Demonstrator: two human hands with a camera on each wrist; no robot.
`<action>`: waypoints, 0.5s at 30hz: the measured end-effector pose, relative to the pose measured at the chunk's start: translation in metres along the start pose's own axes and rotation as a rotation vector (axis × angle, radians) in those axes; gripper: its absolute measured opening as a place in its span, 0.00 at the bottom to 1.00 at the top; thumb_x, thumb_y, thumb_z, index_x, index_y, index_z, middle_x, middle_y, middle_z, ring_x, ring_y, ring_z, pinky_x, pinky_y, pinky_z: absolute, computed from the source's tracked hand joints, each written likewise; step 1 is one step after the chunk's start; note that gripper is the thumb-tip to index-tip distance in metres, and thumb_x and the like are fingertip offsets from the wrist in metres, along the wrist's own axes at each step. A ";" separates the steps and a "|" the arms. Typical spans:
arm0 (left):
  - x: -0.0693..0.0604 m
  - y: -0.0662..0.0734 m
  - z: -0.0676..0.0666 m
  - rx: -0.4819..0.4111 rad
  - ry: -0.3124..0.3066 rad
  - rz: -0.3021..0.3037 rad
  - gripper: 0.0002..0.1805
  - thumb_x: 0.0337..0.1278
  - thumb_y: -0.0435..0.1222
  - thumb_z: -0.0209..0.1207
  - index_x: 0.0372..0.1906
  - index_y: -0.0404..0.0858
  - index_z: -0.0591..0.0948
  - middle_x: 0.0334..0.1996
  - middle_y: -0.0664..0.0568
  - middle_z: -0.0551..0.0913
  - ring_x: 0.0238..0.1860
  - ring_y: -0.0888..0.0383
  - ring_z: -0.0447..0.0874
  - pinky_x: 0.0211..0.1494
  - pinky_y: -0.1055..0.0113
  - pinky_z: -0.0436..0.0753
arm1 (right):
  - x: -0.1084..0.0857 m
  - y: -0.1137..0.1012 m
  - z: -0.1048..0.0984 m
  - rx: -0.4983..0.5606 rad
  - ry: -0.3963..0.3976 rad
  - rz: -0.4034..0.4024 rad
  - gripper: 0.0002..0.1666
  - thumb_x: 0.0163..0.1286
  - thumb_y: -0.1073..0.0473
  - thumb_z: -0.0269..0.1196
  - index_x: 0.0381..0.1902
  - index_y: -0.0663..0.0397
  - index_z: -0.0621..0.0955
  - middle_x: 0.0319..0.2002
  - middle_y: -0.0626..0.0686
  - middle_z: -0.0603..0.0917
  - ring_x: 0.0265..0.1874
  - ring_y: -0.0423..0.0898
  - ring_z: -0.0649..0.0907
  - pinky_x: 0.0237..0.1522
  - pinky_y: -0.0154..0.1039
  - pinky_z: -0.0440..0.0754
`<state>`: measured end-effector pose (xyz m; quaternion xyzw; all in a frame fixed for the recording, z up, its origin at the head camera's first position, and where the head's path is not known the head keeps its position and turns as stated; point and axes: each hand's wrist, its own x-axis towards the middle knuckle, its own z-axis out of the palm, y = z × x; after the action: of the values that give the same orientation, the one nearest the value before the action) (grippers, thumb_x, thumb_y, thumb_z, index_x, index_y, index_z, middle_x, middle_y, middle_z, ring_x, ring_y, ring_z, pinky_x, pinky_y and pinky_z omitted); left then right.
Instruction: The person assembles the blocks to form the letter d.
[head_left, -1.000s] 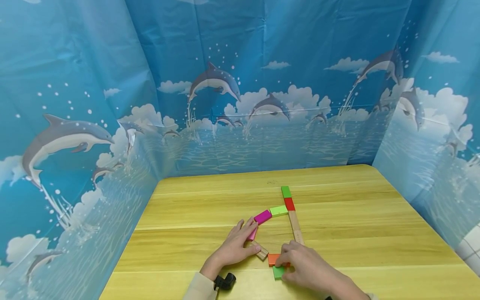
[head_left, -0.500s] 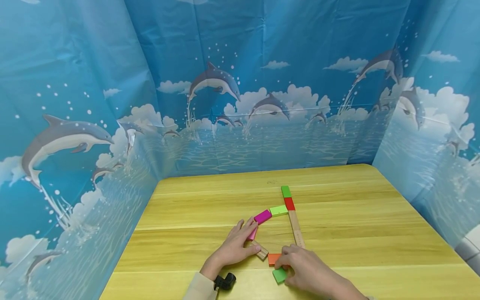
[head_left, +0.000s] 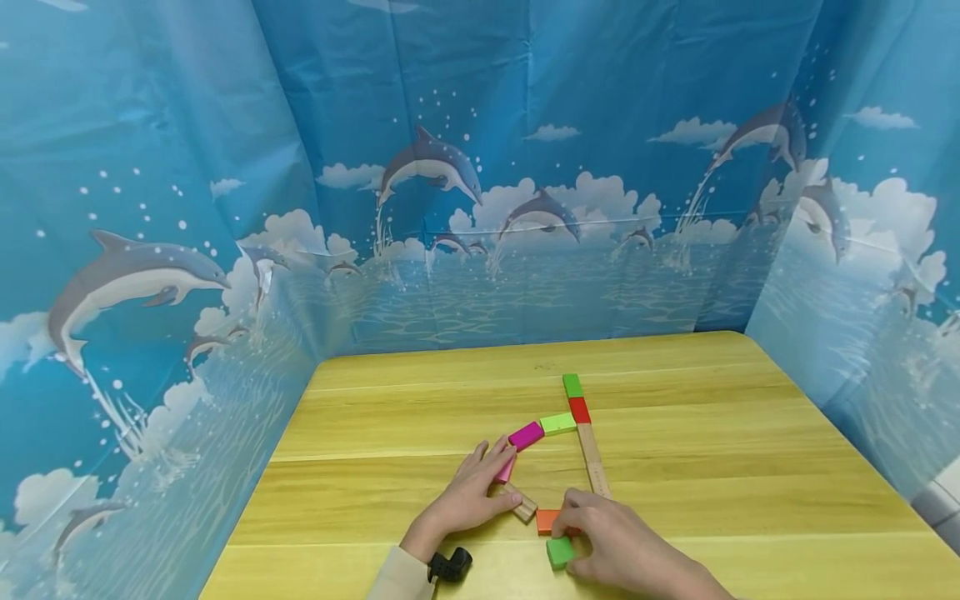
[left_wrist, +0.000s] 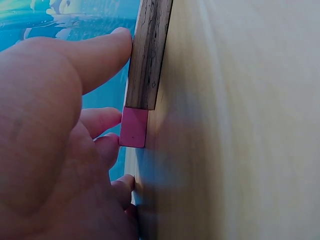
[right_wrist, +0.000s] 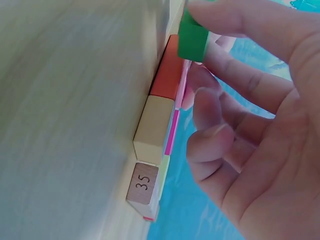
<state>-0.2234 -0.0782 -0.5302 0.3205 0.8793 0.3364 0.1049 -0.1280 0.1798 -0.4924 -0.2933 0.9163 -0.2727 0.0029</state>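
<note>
My right hand (head_left: 622, 543) pinches a green block (head_left: 559, 552) between thumb and fingers, just on the near side of the orange block (head_left: 547, 522). In the right wrist view that green block (right_wrist: 194, 42) is raised off the table, above the orange block (right_wrist: 166, 70). With fingers spread, my left hand (head_left: 467, 497) rests by the row. Its thumb touches a plain wooden block (head_left: 525, 508), and its fingers lie at a pink block (head_left: 506, 472). Seen from the left wrist, the wooden block (left_wrist: 149, 60) meets the pink block (left_wrist: 134, 127) end to end.
A magenta block (head_left: 527, 436) and a lime block (head_left: 558, 424) continue the loop to a straight line of a second green block (head_left: 572, 385), a red block (head_left: 579, 409) and plain wood (head_left: 592, 462). One block (right_wrist: 142, 184) reads "35". A dolphin-print curtain (head_left: 525, 283) surrounds the table (head_left: 375, 417).
My right hand has tilted the green block and lifted it a little, drawing it slightly toward me from the orange block. My left hand has stayed in place.
</note>
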 end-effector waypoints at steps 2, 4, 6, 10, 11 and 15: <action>-0.001 0.001 -0.001 -0.003 -0.003 0.000 0.41 0.71 0.53 0.57 0.80 0.44 0.57 0.81 0.53 0.48 0.79 0.38 0.39 0.72 0.32 0.47 | 0.000 0.001 0.000 0.014 0.006 0.000 0.19 0.49 0.58 0.77 0.37 0.32 0.84 0.33 0.34 0.75 0.29 0.32 0.71 0.30 0.31 0.72; -0.001 0.001 -0.001 -0.006 -0.005 -0.001 0.41 0.71 0.53 0.57 0.80 0.43 0.57 0.81 0.53 0.48 0.79 0.38 0.38 0.73 0.32 0.46 | 0.001 0.002 -0.001 0.026 0.014 -0.004 0.19 0.50 0.58 0.77 0.38 0.33 0.84 0.33 0.33 0.76 0.29 0.32 0.72 0.31 0.32 0.73; -0.001 0.001 -0.001 -0.009 -0.005 -0.002 0.41 0.71 0.53 0.57 0.80 0.43 0.57 0.81 0.52 0.48 0.79 0.38 0.38 0.73 0.32 0.46 | 0.001 0.004 -0.001 0.036 0.021 -0.005 0.19 0.50 0.58 0.77 0.39 0.35 0.84 0.33 0.33 0.77 0.29 0.32 0.73 0.31 0.32 0.74; -0.001 0.000 -0.001 -0.007 -0.002 -0.002 0.41 0.70 0.53 0.57 0.80 0.44 0.57 0.81 0.52 0.48 0.79 0.38 0.38 0.72 0.32 0.46 | 0.001 0.007 -0.001 0.052 0.038 -0.010 0.20 0.51 0.58 0.77 0.40 0.34 0.83 0.32 0.32 0.77 0.29 0.32 0.74 0.30 0.32 0.74; -0.001 0.000 -0.001 -0.007 -0.001 -0.002 0.41 0.70 0.53 0.57 0.80 0.44 0.57 0.81 0.53 0.48 0.79 0.38 0.38 0.72 0.32 0.47 | 0.001 0.008 -0.001 0.054 0.043 -0.013 0.20 0.51 0.58 0.77 0.40 0.34 0.83 0.32 0.33 0.77 0.29 0.32 0.73 0.29 0.31 0.74; 0.000 -0.001 0.000 -0.013 0.002 0.002 0.41 0.70 0.53 0.58 0.80 0.44 0.57 0.81 0.53 0.48 0.79 0.38 0.38 0.72 0.31 0.46 | 0.000 0.011 0.000 0.093 0.066 -0.020 0.21 0.53 0.59 0.77 0.42 0.32 0.82 0.32 0.34 0.78 0.28 0.34 0.74 0.29 0.31 0.74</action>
<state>-0.2238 -0.0788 -0.5306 0.3201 0.8770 0.3425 0.1055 -0.1341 0.1873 -0.4981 -0.2931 0.8992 -0.3245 -0.0163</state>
